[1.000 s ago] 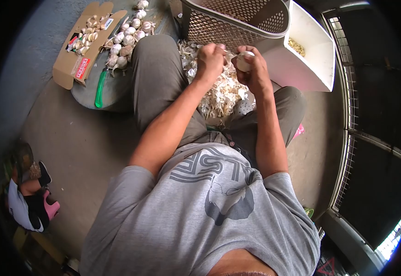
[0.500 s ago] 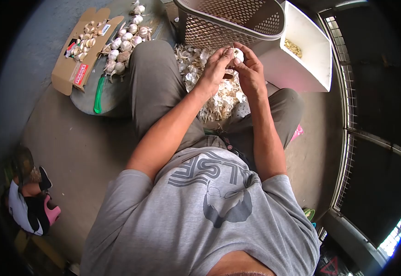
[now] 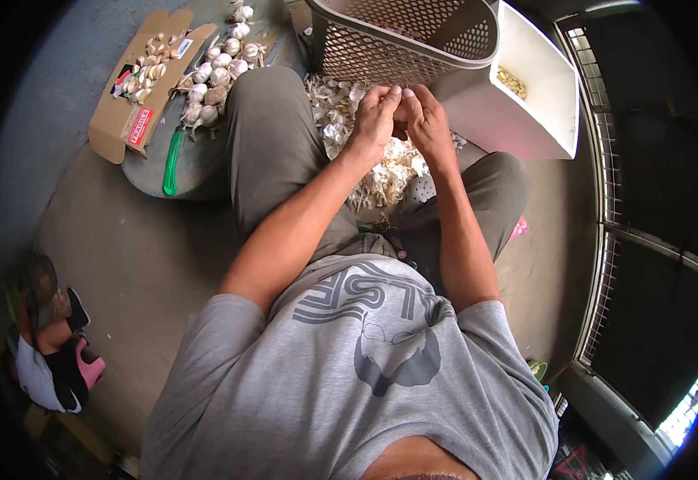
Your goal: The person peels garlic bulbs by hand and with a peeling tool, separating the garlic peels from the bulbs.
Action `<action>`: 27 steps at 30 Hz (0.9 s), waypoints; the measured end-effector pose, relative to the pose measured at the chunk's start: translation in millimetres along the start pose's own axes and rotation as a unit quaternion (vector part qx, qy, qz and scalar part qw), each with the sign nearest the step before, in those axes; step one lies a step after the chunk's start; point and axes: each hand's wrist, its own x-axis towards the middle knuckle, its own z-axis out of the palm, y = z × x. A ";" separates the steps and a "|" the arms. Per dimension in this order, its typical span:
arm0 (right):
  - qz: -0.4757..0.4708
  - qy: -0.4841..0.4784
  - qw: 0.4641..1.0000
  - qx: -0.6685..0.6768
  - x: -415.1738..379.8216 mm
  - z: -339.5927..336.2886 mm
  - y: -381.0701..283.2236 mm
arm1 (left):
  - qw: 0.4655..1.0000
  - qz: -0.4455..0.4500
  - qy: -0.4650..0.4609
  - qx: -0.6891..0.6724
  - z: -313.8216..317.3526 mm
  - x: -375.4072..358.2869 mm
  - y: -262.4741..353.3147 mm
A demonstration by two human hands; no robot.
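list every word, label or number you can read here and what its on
"FRAGILE": on the red label on the cardboard.
White label on the same cardboard: too small to read.
Lettering on the grey shirt: large but stylised; can't be read with certainty.
Red triangle, lower right: no readable text.

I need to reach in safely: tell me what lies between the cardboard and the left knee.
Garlic bulbs and a green handle, in the head view.
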 end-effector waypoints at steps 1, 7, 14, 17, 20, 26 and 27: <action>0.004 0.006 1.000 0.013 -1.1 0.1 -5.0 | 1.000 0.010 -0.008 0.001 -0.1 -1.8 1.8; -0.044 0.019 0.995 0.091 -7.7 2.4 -21.9 | 0.999 0.014 0.035 -0.013 -3.3 -2.4 3.1; -0.077 0.059 0.995 0.016 -4.0 5.8 -22.1 | 0.995 -0.068 0.054 -0.039 -0.2 -5.3 17.2; -0.101 0.026 0.992 -0.068 -5.0 4.1 -10.7 | 0.999 -0.008 0.019 -0.037 -1.2 2.8 2.2; -0.076 0.002 0.997 -0.033 -12.1 5.6 -15.4 | 0.998 0.009 0.023 -0.053 -5.0 2.7 -1.6; -0.091 0.000 0.993 -0.072 -15.7 10.2 -20.8 | 0.996 0.024 0.044 -0.074 -15.2 0.4 2.2; -0.094 -0.005 0.992 -0.083 -16.8 12.0 -22.2 | 0.996 0.034 0.051 -0.061 -17.5 4.3 -0.6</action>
